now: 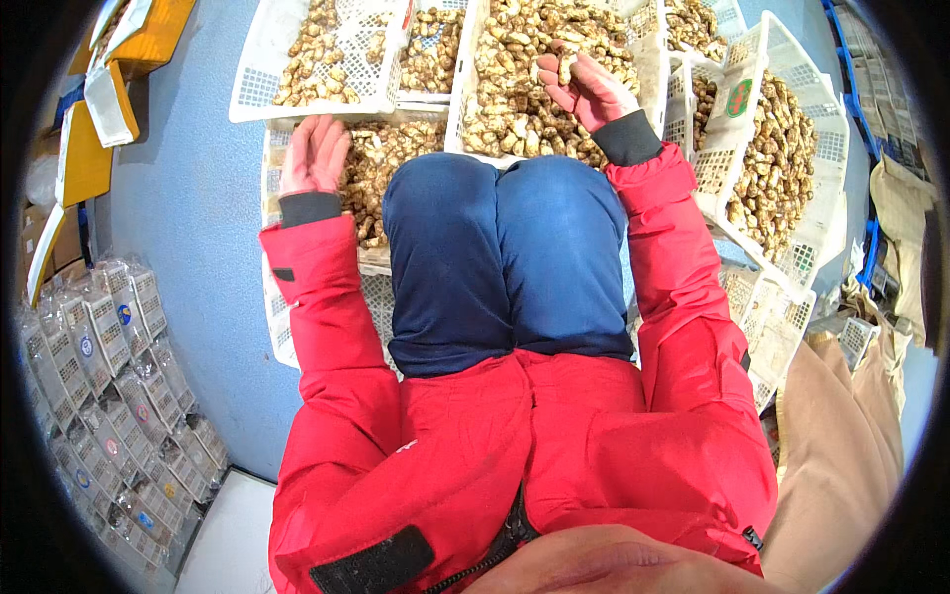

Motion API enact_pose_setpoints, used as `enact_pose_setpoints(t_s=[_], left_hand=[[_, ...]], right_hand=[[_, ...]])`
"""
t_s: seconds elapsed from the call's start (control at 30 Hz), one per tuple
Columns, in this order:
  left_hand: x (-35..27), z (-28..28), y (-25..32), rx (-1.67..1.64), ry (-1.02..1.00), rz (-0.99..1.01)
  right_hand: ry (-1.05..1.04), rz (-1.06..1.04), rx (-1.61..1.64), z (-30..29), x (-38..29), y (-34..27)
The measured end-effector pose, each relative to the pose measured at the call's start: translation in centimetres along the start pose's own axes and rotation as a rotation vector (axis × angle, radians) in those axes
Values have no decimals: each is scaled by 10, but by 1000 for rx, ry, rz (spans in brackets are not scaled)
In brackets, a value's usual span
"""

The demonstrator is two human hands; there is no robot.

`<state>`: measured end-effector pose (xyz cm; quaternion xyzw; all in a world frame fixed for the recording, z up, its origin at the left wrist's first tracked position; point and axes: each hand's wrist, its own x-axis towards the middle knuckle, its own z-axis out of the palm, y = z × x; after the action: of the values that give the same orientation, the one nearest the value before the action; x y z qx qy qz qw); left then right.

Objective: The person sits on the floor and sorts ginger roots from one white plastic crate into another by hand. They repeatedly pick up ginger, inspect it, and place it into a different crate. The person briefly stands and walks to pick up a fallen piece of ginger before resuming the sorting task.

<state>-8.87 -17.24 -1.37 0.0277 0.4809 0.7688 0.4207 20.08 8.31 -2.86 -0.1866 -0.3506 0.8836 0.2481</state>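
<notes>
My right hand [590, 89] is palm up over the middle white plastic crate [455, 111], with a pale brown-and-cream mushroom [567, 64] at its curled fingers. Beneath it that crate is heaped with similar mushrooms [519, 126]. My left hand [316, 154] has its fingers extended and holds nothing that I can see. It hovers at the left side of a lower crate [276, 156] of darker mushrooms [404, 145]. Its fingertips are close to the front rim of the upper left crate [319, 111], which is partly filled.
At right, a tilted white crate [716, 178] leans beside another full of mushrooms [775, 160]. Wrapped stacked baskets [111, 401] stand at left on the blue floor [200, 245]. Yellow-edged white boxes [107, 104] are at upper left. Tan cloth [831, 445] hangs at lower right.
</notes>
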Motion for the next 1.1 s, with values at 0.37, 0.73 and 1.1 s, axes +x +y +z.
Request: enact_pose_setpoints(t_s=[0.37,0.73,1.1], left_hand=[[23,164,-108,-344,-621,-414],[34,136,-97,-544,-335,-442],[50,129,-109,18,-164,-519]], right_hand=[[124,-303,-935,74,-5,-23],[53,145,-1690,-66,38,36],[196,175,-1133,-40,68,45]])
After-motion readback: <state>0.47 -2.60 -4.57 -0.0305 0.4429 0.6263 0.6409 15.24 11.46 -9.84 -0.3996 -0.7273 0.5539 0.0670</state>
